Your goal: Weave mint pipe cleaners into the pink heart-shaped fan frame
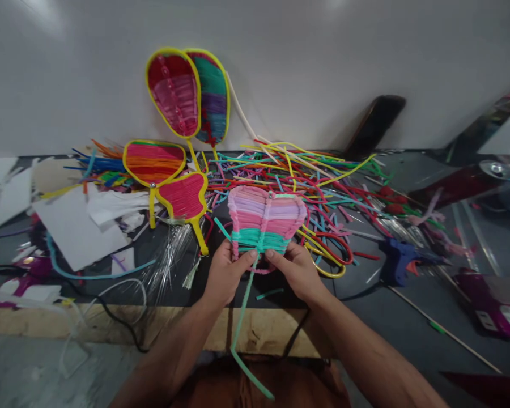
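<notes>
Between both hands I hold a heart-like fan of pipe cleaners (249, 212), with pink, lilac and teal bands and a pink edge. My left hand (227, 272) pinches its lower left part, thumb on the front near the middle. My right hand (295, 269) grips the lower right part the same way, the two thumbs almost meeting. A long mint-green pipe cleaner (243, 317) hangs from the fan's middle, bends, and runs toward my lap. The fingers behind the fan are hidden. Under it, a short teal snippet (270, 294) lies on the table.
Yellow-edged fans (174, 99) lean on the wall, with a pink one (182, 197) lying before them. Loose pipe cleaners (255, 164) heap behind my hands. A blue glue gun (397, 260), a dark can (454, 184) and a stick (446, 331) are right; white sheets (83, 226) are left.
</notes>
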A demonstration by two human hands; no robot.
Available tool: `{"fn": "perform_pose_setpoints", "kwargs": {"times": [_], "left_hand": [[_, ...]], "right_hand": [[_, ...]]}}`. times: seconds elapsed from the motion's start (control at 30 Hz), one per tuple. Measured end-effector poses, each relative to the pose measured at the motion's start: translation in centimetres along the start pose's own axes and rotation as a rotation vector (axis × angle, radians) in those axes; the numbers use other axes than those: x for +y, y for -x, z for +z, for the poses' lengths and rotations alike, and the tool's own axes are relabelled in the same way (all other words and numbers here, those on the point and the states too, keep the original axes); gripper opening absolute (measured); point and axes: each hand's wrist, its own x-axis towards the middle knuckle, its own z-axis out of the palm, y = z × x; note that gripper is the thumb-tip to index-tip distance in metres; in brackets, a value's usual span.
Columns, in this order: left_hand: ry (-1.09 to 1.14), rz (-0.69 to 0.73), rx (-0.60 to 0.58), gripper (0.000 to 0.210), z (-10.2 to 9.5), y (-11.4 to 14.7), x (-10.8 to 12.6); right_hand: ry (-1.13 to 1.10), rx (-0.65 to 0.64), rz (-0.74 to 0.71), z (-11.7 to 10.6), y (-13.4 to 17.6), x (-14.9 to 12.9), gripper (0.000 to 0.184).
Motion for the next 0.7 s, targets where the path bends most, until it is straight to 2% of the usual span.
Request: {"fn": "perform_pose_setpoints", "kwargs": {"times": [0.37,0.7], "left_hand": [[0.094,-0.067,0.036,0.018,0.80,-0.09,0.53],[0.076,-0.073,0.004,0.030,0.74,0.08,0.65]], "right_hand": [[0.023,-0.049,0.002,-0.03,0.11,0.39,0.024],[0.036,-0.021,0.013,-0.06,0.15,0.05,0.025]]}}
